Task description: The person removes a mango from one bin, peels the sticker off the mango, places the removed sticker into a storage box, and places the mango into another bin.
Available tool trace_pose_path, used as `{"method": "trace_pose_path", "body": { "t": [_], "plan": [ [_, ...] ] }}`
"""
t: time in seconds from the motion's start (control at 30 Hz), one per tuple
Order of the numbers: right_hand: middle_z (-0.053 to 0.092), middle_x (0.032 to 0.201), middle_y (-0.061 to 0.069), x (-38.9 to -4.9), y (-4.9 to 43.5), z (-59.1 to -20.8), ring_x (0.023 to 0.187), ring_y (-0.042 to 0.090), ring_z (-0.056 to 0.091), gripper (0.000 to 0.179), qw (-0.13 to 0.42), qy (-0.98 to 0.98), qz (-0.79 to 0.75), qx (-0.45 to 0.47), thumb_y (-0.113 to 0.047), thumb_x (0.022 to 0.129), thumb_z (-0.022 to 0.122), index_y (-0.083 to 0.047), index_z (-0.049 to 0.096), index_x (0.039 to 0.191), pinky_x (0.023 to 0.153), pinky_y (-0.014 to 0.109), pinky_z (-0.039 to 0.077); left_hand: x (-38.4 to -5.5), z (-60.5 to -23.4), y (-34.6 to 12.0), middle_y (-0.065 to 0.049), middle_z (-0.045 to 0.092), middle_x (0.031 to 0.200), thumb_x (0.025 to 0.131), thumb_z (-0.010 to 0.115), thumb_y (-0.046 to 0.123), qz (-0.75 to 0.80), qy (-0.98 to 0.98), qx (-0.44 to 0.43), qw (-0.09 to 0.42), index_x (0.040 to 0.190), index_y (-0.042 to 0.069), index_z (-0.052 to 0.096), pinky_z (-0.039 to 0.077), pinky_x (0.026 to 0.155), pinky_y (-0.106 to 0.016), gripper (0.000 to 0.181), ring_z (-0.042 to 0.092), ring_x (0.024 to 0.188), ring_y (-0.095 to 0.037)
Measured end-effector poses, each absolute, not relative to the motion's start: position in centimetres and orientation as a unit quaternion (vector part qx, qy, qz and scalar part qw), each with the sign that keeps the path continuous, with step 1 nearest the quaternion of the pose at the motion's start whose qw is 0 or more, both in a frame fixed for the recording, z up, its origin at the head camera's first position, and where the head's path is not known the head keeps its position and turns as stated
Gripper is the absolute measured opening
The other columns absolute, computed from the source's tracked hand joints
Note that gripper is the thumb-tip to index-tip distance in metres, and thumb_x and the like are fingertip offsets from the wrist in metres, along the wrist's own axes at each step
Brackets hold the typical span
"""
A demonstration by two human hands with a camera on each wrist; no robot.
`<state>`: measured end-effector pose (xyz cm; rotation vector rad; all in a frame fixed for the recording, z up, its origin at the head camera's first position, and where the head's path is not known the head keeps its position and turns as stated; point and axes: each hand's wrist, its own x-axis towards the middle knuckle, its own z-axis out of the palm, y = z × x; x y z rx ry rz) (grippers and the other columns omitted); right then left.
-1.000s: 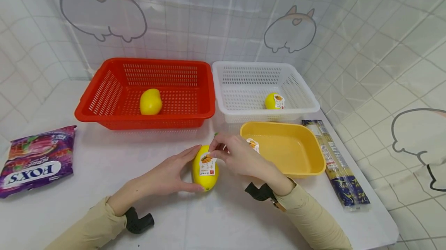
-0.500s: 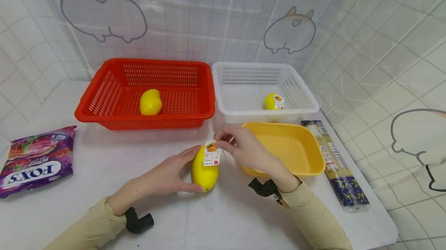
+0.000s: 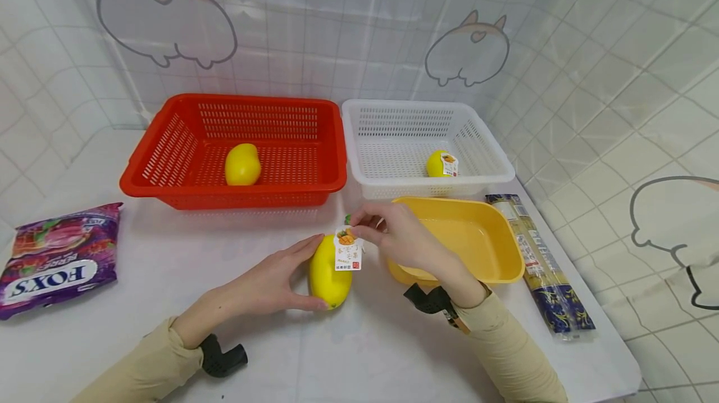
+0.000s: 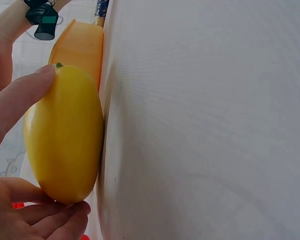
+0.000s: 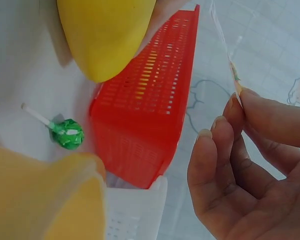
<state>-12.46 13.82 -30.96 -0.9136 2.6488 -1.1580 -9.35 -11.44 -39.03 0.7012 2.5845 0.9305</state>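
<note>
A yellow mango (image 3: pixel 330 278) lies lengthwise on the white table in the head view. My left hand (image 3: pixel 269 281) grips it from the left, thumb at the near end and fingers at the far end. In the left wrist view the thumb (image 4: pixel 27 92) presses beside its small green stem tip. Between thumb and forefinger, my right hand (image 3: pixel 401 237) pinches a white sticker (image 3: pixel 349 253) printed with a mango picture. The sticker overlaps the mango's upper right in the head view. Seen from the right wrist, the sticker (image 5: pixel 224 45) stands edge-on, away from the mango (image 5: pixel 107 35).
Behind the hands stand a red basket (image 3: pixel 253 188) holding a mango (image 3: pixel 243 165) and a white basket (image 3: pixel 432 179) holding a stickered mango (image 3: pixel 435 164). A yellow tub (image 3: pixel 515 247), noodle packets (image 3: pixel 542 266), a green-wrapped lollipop (image 5: pixel 67 134) and a purple candy bag (image 3: pixel 62 256) lie around.
My right hand has drawn the sticker up off the mango's surface and moved slightly to the right with it. The left hand and the mango have stayed in place.
</note>
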Motion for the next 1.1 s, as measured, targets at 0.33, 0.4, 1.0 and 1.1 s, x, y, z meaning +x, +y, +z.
{"method": "trace_pose_path", "body": {
  "t": [0.33, 0.4, 1.0, 1.1],
  "plan": [
    [0.070, 0.086, -0.007, -12.8, 14.4, -30.5, 0.079, 0.011, 0.061, 0.007, 0.055, 0.883, -0.362, -0.293, -0.015, 0.093, 0.071, -0.014, 0.075, 0.099, 0.077, 0.032, 0.056, -9.3, -39.0, -11.5, -0.008, 0.030, 0.163, 0.072, 0.080, 0.065, 0.323, 0.901, 0.245, 0.151, 0.159, 0.009, 0.027, 0.035, 0.116, -0.053, 0.116, 0.034, 0.148, -0.030],
    [0.070, 0.086, -0.007, -12.9, 14.6, -30.5, 0.079, 0.011, 0.061, 0.007, 0.056, 0.885, -0.360, -0.291, -0.015, 0.093, 0.072, -0.014, 0.076, 0.099, 0.077, 0.032, 0.056, -9.3, -39.0, -11.5, -0.008, 0.030, 0.163, 0.071, 0.080, 0.065, 0.324, 0.901, 0.244, 0.152, 0.159, 0.009, 0.027, 0.035, 0.116, -0.053, 0.116, 0.034, 0.148, -0.030],
    [0.074, 0.090, -0.003, -13.3, 15.9, -29.7, 0.081, 0.021, 0.067, 0.012, 0.075, 0.890, -0.366, -0.262, -0.013, 0.091, 0.073, -0.009, 0.078, 0.102, 0.076, 0.031, 0.058, -9.3, -39.0, -11.5, -0.008, 0.030, 0.163, 0.071, 0.080, 0.065, 0.318, 0.904, 0.242, 0.151, 0.158, 0.009, 0.027, 0.034, 0.117, -0.052, 0.117, 0.033, 0.148, -0.030],
    [0.074, 0.090, -0.001, -13.3, 16.2, -29.7, 0.081, 0.026, 0.068, 0.012, 0.075, 0.891, -0.369, -0.255, -0.012, 0.090, 0.074, -0.008, 0.078, 0.101, 0.074, 0.028, 0.058, -9.3, -38.9, -11.4, -0.008, 0.029, 0.164, 0.071, 0.080, 0.065, 0.321, 0.903, 0.240, 0.156, 0.158, 0.009, 0.027, 0.034, 0.117, -0.052, 0.117, 0.032, 0.149, -0.030]
  ]
}}
